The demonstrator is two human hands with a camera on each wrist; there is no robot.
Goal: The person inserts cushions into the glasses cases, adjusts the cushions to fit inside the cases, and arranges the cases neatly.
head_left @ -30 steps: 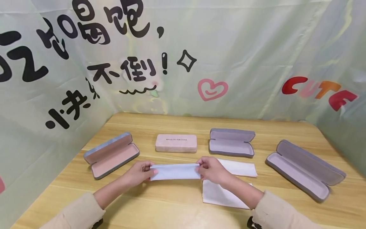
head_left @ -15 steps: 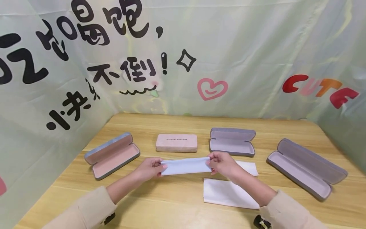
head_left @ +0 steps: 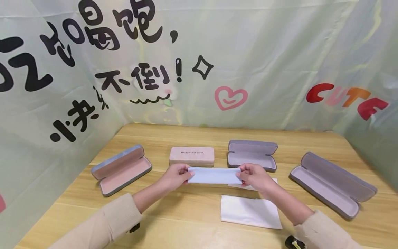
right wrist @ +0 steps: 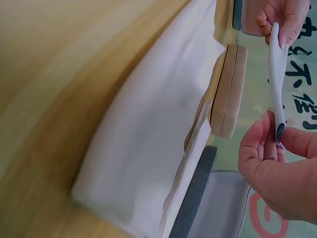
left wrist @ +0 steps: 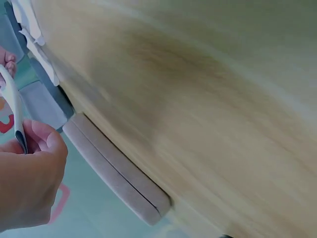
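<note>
A pale blue folded cloth (head_left: 214, 175) is stretched level above the table between both hands. My left hand (head_left: 175, 177) pinches its left end between thumb and fingers. At the other end, my right hand (head_left: 257, 177) pinches it the same way. In the right wrist view the cloth (right wrist: 277, 74) appears edge-on as a folded strip. Below the right hand lies a white folded cloth (head_left: 250, 212). Another white cloth (head_left: 247, 187) sits behind it, partly hidden by the right hand and the blue cloth. Just beyond the held cloth is a closed pink glasses case (head_left: 191, 157).
An open blue glasses case with pink lining (head_left: 125, 173) stands at the left. Two open purple-grey cases, a smaller one (head_left: 252, 158) at the back and a longer one (head_left: 326, 190) at the right, also stand on the wooden table (head_left: 174, 221). A printed curtain (head_left: 273, 69) encloses the table.
Both hands have carried the blue cloth rightward and a little farther from me. The nearer white cloth has come more into view; the cases have stayed put.
</note>
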